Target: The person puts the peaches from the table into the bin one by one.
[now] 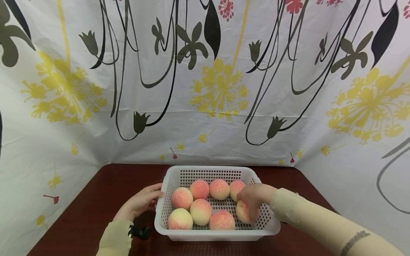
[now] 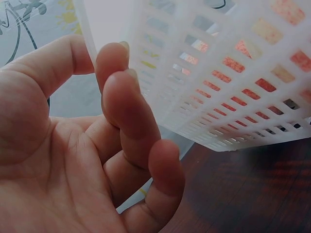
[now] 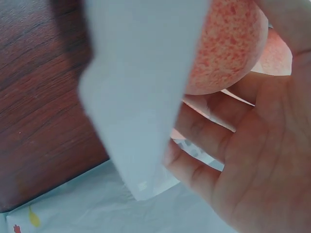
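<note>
A white perforated plastic basket (image 1: 221,233) holds several red-and-yellow peaches (image 1: 200,212). At the basket's left side, my left hand (image 1: 143,201) grips the rim; the left wrist view shows its fingers (image 2: 131,111) bent against the outer wall. My right hand (image 1: 256,197) reaches over the right rim into the basket. It holds a peach (image 1: 242,212) at the right end, partly covered by the fingers. In the right wrist view this peach (image 3: 228,48) sits beside the palm, and the blurred basket rim (image 3: 141,97) crosses in front.
The basket stands on a dark red-brown wooden table (image 1: 128,177). White cloth (image 1: 205,142) printed with flowers hangs behind the table and along both sides. A black wrist strap (image 1: 139,232) is on the left forearm.
</note>
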A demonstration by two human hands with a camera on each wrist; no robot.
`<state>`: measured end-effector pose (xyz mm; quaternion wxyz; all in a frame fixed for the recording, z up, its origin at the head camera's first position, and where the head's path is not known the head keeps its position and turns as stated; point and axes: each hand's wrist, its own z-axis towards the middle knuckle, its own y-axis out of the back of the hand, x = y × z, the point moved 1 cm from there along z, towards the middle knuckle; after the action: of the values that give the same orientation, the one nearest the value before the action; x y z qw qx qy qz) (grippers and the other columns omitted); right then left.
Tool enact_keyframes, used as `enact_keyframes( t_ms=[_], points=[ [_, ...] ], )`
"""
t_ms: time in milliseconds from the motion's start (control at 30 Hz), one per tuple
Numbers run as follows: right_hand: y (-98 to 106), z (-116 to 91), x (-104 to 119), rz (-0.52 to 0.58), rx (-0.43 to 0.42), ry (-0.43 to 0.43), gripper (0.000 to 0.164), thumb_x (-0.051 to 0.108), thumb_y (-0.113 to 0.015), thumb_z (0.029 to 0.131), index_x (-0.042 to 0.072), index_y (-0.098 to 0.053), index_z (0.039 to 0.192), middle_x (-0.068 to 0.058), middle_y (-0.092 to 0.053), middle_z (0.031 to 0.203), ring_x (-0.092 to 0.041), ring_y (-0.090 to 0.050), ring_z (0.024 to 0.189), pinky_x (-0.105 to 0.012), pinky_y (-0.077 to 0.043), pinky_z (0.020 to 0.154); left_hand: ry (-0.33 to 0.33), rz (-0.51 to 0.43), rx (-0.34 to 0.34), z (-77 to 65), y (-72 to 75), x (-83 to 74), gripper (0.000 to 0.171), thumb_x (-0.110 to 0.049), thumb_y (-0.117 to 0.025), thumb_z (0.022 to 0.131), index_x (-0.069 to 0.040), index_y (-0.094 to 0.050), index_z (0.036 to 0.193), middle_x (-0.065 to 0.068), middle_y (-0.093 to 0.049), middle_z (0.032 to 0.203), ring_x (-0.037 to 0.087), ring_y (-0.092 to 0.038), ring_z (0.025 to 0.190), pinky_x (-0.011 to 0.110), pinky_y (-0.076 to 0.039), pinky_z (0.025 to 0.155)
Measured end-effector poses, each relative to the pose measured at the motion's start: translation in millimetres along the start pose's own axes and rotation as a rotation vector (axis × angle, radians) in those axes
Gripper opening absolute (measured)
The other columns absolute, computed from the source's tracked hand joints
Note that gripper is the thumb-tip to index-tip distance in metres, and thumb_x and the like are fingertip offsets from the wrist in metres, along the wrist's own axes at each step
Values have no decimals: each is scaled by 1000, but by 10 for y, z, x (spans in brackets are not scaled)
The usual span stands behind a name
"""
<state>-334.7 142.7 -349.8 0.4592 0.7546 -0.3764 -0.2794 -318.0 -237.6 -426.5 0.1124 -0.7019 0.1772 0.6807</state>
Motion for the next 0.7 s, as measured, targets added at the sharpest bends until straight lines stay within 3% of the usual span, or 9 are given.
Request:
enact_keyframes(
  t_ms=[367, 700],
  points=[
    [-105, 24, -40, -31, 12, 5, 54, 29, -92, 49, 29, -61, 94, 14, -53, 79, -7, -49, 72, -29, -46, 74, 15, -2, -15, -3, -35, 9, 59, -20, -54, 97, 3, -33, 147, 10, -64, 93, 14, -53, 63, 31, -49, 61],
    [-100, 36, -83, -3, -29, 105, 58, 27, -89, 55, 27, -62, 106, 15, -56, 87, -4, -53, 80, -31, -46, 81, 21, 7, -40, -6, -4, 8, 60, -22, -55, 96, 3, -34, 146, 15, -64, 102, 16, -56, 68, 32, -51, 63]
  ],
)
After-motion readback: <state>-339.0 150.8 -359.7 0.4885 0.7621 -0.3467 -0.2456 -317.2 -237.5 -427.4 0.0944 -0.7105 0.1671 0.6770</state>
